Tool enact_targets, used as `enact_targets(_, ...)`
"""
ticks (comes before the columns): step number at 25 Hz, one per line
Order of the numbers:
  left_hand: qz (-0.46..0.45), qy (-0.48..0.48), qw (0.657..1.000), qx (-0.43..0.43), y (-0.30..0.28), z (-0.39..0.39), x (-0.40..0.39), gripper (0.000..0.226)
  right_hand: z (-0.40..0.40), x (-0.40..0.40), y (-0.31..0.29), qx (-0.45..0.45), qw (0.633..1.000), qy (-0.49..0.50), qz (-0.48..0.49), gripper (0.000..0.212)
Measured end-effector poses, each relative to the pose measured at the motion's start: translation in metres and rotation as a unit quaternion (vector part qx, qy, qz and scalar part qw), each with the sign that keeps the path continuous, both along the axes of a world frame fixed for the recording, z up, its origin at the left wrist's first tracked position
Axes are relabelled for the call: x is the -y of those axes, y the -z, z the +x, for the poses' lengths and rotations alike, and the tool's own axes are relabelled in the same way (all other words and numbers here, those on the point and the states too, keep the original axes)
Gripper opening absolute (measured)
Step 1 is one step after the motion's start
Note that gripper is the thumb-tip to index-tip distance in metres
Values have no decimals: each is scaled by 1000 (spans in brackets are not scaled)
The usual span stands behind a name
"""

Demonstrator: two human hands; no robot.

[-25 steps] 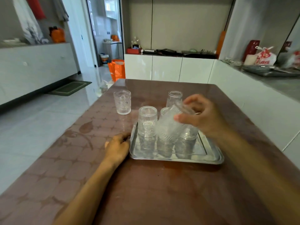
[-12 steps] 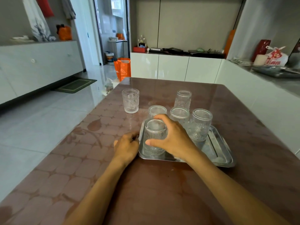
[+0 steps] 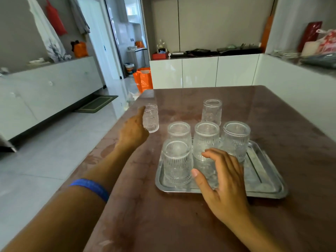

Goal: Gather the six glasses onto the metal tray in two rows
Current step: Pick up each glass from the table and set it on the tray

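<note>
Six clear ribbed glasses stand before us, four of them on the rectangular shiny metal tray (image 3: 269, 186) and two off it on the brown patterned table (image 3: 181, 224). On the tray, the near-left glass (image 3: 177, 163) sits at the front corner, and behind it run three in a row: the back-left glass (image 3: 179, 131), the middle glass (image 3: 206, 140) and the back-right glass (image 3: 236, 140). They all appear to be rim-down, though the clear glass makes that hard to judge. Beyond the tray's far edge the lone far glass (image 3: 211, 111) stands on the table, close behind the middle one.

Our left hand (image 3: 133, 130) reaches out to the sixth glass (image 3: 150, 118), which stands near the table's left edge, well apart from the tray. The thumb lies along the glass's left side; the fingers are hidden behind the hand, so we cannot tell whether they have closed round it. A blue wristband (image 3: 91, 188) circles that forearm.

Our right hand (image 3: 222, 180) hovers over the tray's front-middle area, fingers spread and relaxed, holding nothing. Its thumb points toward the near-left glass without touching it, and its fingertips sit in front of the middle glass.

On the floor past the table stands an orange shopping bag (image 3: 143, 80).
</note>
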State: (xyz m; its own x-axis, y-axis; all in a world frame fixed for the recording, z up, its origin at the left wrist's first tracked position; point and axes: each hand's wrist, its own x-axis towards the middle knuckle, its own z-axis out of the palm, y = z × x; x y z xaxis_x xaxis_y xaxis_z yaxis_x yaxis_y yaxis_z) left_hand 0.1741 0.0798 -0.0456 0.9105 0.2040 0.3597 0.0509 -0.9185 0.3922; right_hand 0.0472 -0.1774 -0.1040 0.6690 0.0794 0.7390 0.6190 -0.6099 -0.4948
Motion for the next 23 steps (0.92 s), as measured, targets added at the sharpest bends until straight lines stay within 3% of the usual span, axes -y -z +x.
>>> enact_targets(2, 77, -19, 996, -51, 0, 22, -2, 73, 2, 3, 2, -1, 1000, -3, 1, 40)
enact_targets(4, 108, -42, 992, -45, 3, 32, -5, 50, 4, 4, 2, 2, 1000, -6, 5, 40)
enact_targets(7, 108, -30, 993, 21, 8, 24, -10, 24, 4, 3, 3, 5, 1000, -3, 12, 38)
enact_targets(11, 141, -35, 977, 154, -3, -22, -11, 23, 3, 7, -11, 20, 999, -2, 29, 34)
enact_targets(13, 156, -16, 966, 205, -25, -50, -3, 24, -2, 9, -27, 11, 996, -13, 93, 30)
enact_targets(15, 170, 26, 952, 253, -53, -80, 9, 21, -7, 7, -52, -68, 975, -63, 201, 30)
enact_targets(17, 203, 86, 927, 305, -69, -111, 29, 15, -5, 5, -83, -245, 909, -149, 304, 43)
enact_targets(19, 242, 153, 901, 327, -72, -138, 53, 7, 0, 9, -110, -445, 774, -234, 386, 64)
enact_targets(20, 262, 193, 887, 327, -70, -146, 63, 7, 2, 12, -118, -499, 714, -267, 413, 70)
enact_targets(21, 286, 237, 868, 330, -68, -152, 71, 10, 4, 16, -121, -516, 677, -291, 436, 70)
enact_targets(23, 306, 336, 831, 322, -62, -160, 79, 24, 1, 26, -115, -504, 640, -320, 484, 65)
